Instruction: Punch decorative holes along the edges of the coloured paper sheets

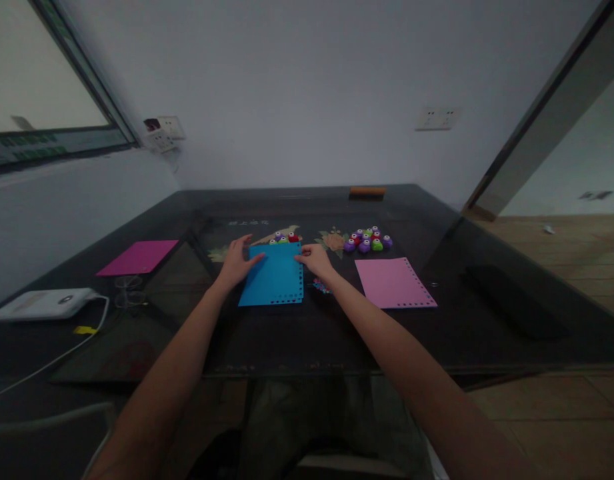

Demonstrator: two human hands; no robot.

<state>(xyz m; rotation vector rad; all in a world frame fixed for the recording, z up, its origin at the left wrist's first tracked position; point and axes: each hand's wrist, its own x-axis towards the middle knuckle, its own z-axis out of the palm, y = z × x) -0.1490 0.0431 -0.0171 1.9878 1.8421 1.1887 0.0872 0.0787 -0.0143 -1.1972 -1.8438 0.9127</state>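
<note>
I am sitting at a dark table (307, 343), and my right hand (314, 259) is pinching the blue sheets (274, 280) by their hole-punched right edge, near the top. My left hand (237, 262) is spreading its fingers at their upper left corner, the thumb lying over the paper; whether it is gripping, I cannot tell. The sheets are sitting back from the middle of the table's near edge, a lower one peeping out at their bottom right corner; I cannot count them.

Beyond their top edge some eyed pieces (287, 237) are showing, the lower parts hidden. My right wrist is partly covering a small colourful heap (321, 285), too blurred to name. Pink sheets (394, 283) and a fuller cluster of eyed pieces (369, 240) are lying to the right. Towards the table's right edge, a black flat thing (517, 300) is nearly merging with the tabletop. By the left edge, a white cable (71, 348) is running out of view.
</note>
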